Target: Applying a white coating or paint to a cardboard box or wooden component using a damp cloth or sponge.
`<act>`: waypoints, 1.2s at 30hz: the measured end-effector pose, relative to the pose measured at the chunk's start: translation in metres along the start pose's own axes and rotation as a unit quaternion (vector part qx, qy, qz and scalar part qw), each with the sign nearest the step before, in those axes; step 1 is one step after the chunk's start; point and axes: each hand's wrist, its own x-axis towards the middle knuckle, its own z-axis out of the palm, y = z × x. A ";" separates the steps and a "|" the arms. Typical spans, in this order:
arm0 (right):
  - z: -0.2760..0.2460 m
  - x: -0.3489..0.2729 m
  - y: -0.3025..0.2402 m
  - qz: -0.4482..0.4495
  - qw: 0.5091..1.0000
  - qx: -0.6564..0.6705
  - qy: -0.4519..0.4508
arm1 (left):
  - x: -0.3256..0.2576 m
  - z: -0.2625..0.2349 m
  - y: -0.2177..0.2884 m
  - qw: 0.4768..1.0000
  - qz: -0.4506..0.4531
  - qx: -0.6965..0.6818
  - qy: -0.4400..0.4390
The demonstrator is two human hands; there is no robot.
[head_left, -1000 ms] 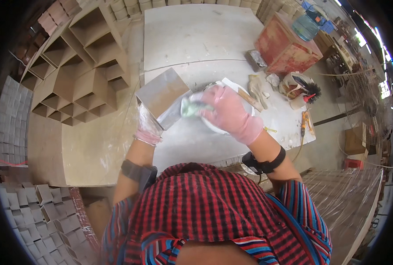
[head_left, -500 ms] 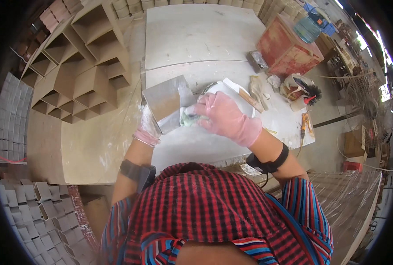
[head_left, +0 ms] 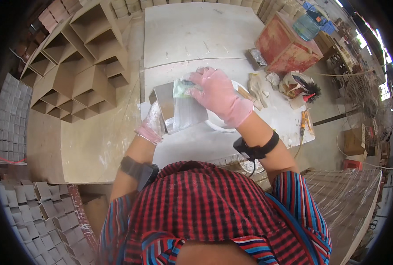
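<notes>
**Workbench, one open-sided box under wiping**

Item: grey box (head_left: 178, 108), square, one open side, held tilted above the white table (head_left: 192, 39), at its near middle.

Left hand (head_left: 151, 126): thin clear glove, closed around the box's near left edge, gripping it from below.

Right hand (head_left: 218, 95): pink glove, fingers curled over a green and white cloth (head_left: 182, 87), pressing it to the box's far upper edge; palm lies over the box's right side.

Beneath the right hand: white round bowl (head_left: 223, 126), partly hidden, on the table.

Right of the hands: pair of pale gloves (head_left: 256, 90) lying flat, then a small brush with dark bristles (head_left: 309, 93) near the table's right edge.

Far right: red crate (head_left: 284, 46) standing on the table.

Left: stack of brown boxes (head_left: 72, 75), open sides facing up, on a tan board.

Near left: rows of small grey boxes (head_left: 41, 205), closely packed.
</notes>
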 end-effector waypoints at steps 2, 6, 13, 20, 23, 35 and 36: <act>-0.002 -0.002 -0.012 0.011 0.999 0.030 -0.025 | 0.003 -0.006 0.002 0.999 0.012 0.036 0.013; -0.003 -0.018 -0.028 -0.131 0.982 0.085 -0.103 | -0.017 0.028 0.011 0.999 -0.030 -0.013 -0.032; 0.000 -0.001 -0.022 -0.080 0.989 0.102 -0.065 | 0.012 -0.013 -0.005 0.954 0.098 0.228 -0.170; 0.000 0.001 -0.018 -0.073 0.992 0.103 -0.017 | 0.019 -0.020 -0.010 0.986 -0.073 -0.083 -0.126; 0.004 -0.002 -0.019 -0.099 0.989 0.108 0.000 | 0.012 -0.008 -0.004 0.994 -0.002 0.020 -0.108; -0.007 -0.024 0.031 -0.010 0.989 0.142 -0.047 | 0.008 -0.014 0.006 0.999 0.015 0.022 -0.021; -0.009 -0.018 0.033 0.023 0.993 0.111 -0.033 | 0.010 -0.020 0.004 0.999 0.021 0.031 -0.012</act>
